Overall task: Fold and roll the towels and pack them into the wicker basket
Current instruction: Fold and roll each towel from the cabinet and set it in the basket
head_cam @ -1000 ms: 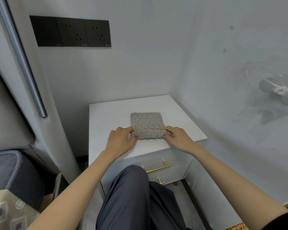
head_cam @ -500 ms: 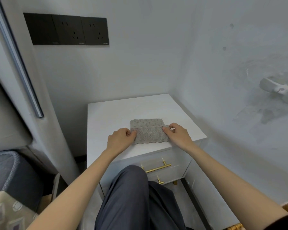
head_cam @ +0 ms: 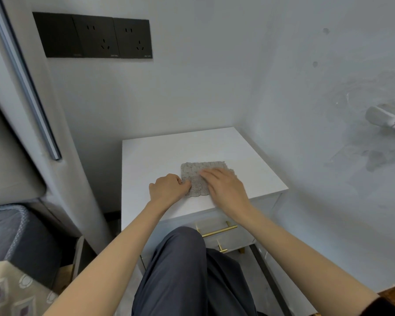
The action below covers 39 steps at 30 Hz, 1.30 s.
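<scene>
Pinning the folded grey towel (head_cam: pixel 203 166) on the white desk (head_cam: pixel 169 151), we pinch its left edge with our left hand (head_cam: pixel 169 188) while our right hand (head_cam: pixel 224 190) presses open-palmed, probably to flatten the fold for rolling.

walls (head_cam: pixel 203 87): pale grey, scuffed right | black socket panel (head_cam: pixel 94 36) upper left | white nightstand (head_cam: pixel 160 151), brass drawer handles (head_cam: pixel 219 229) | bed edge (head_cam: pixel 12 236) lower left

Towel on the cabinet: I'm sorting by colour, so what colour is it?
The towel is greyish beige with a textured weave, head view.
</scene>
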Each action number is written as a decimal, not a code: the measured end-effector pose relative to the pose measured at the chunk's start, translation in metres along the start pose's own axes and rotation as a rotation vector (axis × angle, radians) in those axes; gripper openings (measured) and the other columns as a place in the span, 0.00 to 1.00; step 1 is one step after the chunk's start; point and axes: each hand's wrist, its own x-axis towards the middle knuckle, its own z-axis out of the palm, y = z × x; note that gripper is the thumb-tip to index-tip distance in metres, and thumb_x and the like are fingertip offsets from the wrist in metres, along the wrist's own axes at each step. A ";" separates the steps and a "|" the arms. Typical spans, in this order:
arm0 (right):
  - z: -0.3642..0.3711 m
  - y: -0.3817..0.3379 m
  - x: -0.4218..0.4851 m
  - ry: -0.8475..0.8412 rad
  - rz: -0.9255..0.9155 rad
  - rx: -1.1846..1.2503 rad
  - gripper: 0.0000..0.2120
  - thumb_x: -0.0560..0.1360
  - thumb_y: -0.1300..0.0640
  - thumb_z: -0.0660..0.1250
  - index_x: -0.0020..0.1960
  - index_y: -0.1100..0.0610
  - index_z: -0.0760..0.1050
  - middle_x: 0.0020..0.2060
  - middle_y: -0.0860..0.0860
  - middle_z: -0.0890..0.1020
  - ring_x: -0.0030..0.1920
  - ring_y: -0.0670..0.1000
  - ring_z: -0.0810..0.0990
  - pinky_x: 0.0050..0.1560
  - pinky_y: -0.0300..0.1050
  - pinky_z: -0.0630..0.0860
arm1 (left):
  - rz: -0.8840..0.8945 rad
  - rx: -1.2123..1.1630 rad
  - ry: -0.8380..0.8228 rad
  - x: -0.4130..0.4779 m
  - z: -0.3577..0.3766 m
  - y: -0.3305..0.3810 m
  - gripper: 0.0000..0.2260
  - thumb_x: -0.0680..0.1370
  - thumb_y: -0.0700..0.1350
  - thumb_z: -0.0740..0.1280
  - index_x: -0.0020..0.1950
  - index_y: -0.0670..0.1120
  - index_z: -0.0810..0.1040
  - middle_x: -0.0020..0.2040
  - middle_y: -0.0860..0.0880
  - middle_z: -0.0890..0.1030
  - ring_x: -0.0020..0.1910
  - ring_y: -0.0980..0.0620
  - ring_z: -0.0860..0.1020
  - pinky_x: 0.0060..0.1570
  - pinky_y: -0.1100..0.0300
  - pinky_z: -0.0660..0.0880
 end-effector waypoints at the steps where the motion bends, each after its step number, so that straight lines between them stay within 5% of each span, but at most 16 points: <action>1: 0.004 -0.005 -0.002 -0.063 -0.006 -0.011 0.17 0.78 0.63 0.62 0.66 0.59 0.75 0.63 0.55 0.78 0.65 0.59 0.74 0.67 0.53 0.69 | -0.003 0.001 -0.007 0.000 -0.001 0.000 0.17 0.74 0.55 0.61 0.28 0.49 0.66 0.28 0.54 0.72 0.33 0.52 0.72 0.43 0.56 0.66; 5: 0.010 -0.007 -0.011 -0.064 -0.055 -0.072 0.17 0.76 0.63 0.66 0.65 0.62 0.75 0.63 0.57 0.78 0.63 0.64 0.75 0.64 0.62 0.71 | -0.005 0.005 -0.001 -0.002 -0.001 0.002 0.17 0.75 0.57 0.61 0.29 0.50 0.69 0.30 0.54 0.75 0.37 0.50 0.75 0.45 0.55 0.66; 11: 0.003 0.016 -0.025 -0.066 -0.103 -0.125 0.19 0.78 0.60 0.66 0.68 0.61 0.72 0.66 0.55 0.75 0.67 0.56 0.73 0.69 0.51 0.67 | 0.004 0.045 0.058 -0.008 0.002 0.009 0.16 0.74 0.53 0.60 0.29 0.49 0.67 0.29 0.54 0.73 0.35 0.49 0.74 0.44 0.55 0.65; 14: 0.000 0.027 -0.027 -0.183 -0.054 -0.114 0.21 0.83 0.55 0.56 0.75 0.57 0.61 0.73 0.52 0.65 0.74 0.51 0.62 0.74 0.41 0.51 | 0.080 0.099 0.171 -0.011 0.001 0.010 0.10 0.75 0.53 0.62 0.42 0.47 0.74 0.42 0.51 0.76 0.46 0.48 0.74 0.46 0.54 0.64; 16: -0.001 0.035 -0.026 -0.224 -0.034 -0.117 0.22 0.84 0.52 0.51 0.76 0.55 0.57 0.75 0.50 0.61 0.75 0.48 0.57 0.74 0.38 0.48 | 0.194 0.225 0.270 -0.011 0.000 0.011 0.10 0.77 0.51 0.62 0.54 0.46 0.73 0.51 0.49 0.74 0.53 0.47 0.72 0.48 0.55 0.64; 20: -0.007 0.041 -0.024 -0.306 -0.018 -0.124 0.23 0.84 0.51 0.49 0.77 0.54 0.53 0.76 0.48 0.58 0.76 0.46 0.56 0.73 0.38 0.54 | 0.526 0.461 0.326 -0.014 0.004 0.017 0.11 0.77 0.36 0.60 0.57 0.46 0.73 0.56 0.48 0.73 0.54 0.47 0.69 0.47 0.58 0.61; 23: -0.011 0.045 -0.023 -0.355 0.007 -0.143 0.24 0.83 0.55 0.51 0.78 0.55 0.52 0.76 0.49 0.58 0.75 0.47 0.56 0.71 0.42 0.63 | 0.580 0.429 0.273 -0.016 0.006 0.013 0.13 0.77 0.33 0.58 0.58 0.44 0.73 0.57 0.47 0.75 0.55 0.47 0.70 0.46 0.60 0.60; 31: -0.011 0.043 -0.016 -0.361 0.035 -0.188 0.24 0.80 0.62 0.54 0.76 0.56 0.57 0.74 0.51 0.64 0.72 0.50 0.63 0.62 0.47 0.71 | 0.547 0.215 0.058 -0.025 0.003 -0.002 0.19 0.77 0.46 0.61 0.67 0.45 0.69 0.62 0.50 0.72 0.61 0.52 0.70 0.53 0.57 0.73; 34: -0.011 0.045 -0.016 -0.346 0.027 -0.185 0.23 0.79 0.63 0.56 0.74 0.57 0.60 0.69 0.53 0.69 0.68 0.53 0.67 0.58 0.48 0.73 | 0.556 0.166 0.019 -0.023 0.000 -0.004 0.19 0.78 0.43 0.62 0.69 0.45 0.68 0.65 0.49 0.71 0.62 0.51 0.70 0.56 0.60 0.70; 39: -0.021 0.049 -0.015 -0.317 0.082 0.069 0.11 0.77 0.59 0.56 0.58 0.55 0.70 0.45 0.48 0.74 0.50 0.52 0.71 0.41 0.45 0.67 | 0.484 -0.036 -0.070 -0.022 -0.014 -0.005 0.12 0.79 0.44 0.61 0.60 0.44 0.76 0.54 0.46 0.78 0.51 0.50 0.75 0.50 0.61 0.69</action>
